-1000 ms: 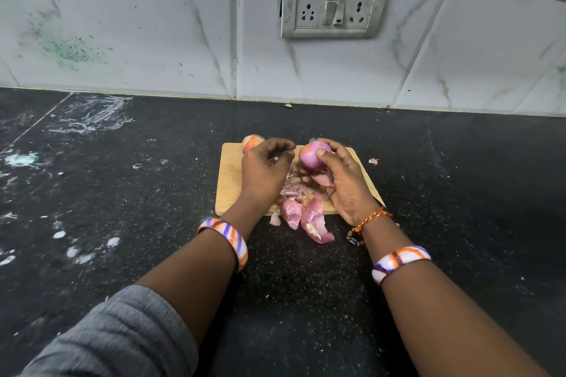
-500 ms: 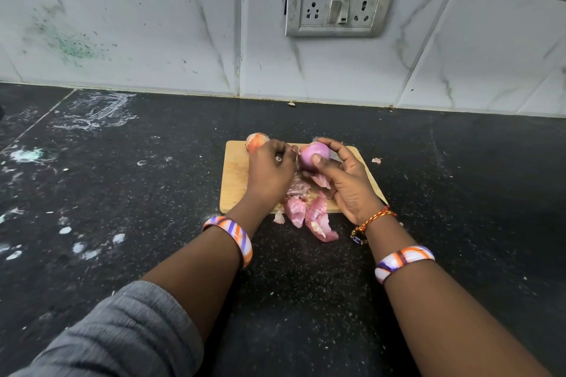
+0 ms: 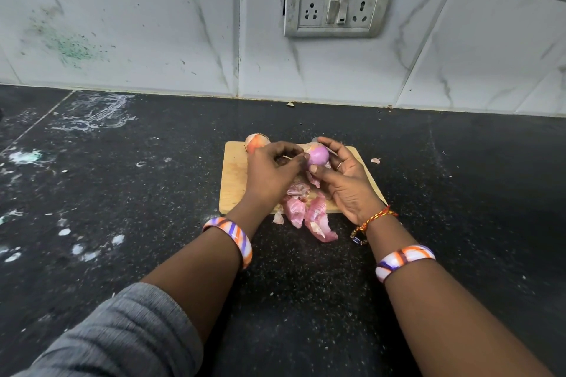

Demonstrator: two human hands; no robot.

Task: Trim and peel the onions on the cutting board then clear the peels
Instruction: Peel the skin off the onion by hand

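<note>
Right hand (image 3: 346,184) grips the peeled onion (image 3: 318,155) above the cutting board (image 3: 234,180); left hand (image 3: 269,173) pinches at its side.

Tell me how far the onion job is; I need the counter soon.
Partly done: pink onion peels already lie heaped at the wooden cutting board edge. The right hand holds a purple onion; the left hand picks at it. An unpeeled orange-skinned onion and clearing remain.

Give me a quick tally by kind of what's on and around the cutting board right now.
Onions: 2, a peeled one held in the right hand, an unpeeled one at the board's far left corner
Cutting board: 1
Peel pile: 1, spilling off the near edge
Stray peel bit: 1, right of the board
Total: 5
</note>
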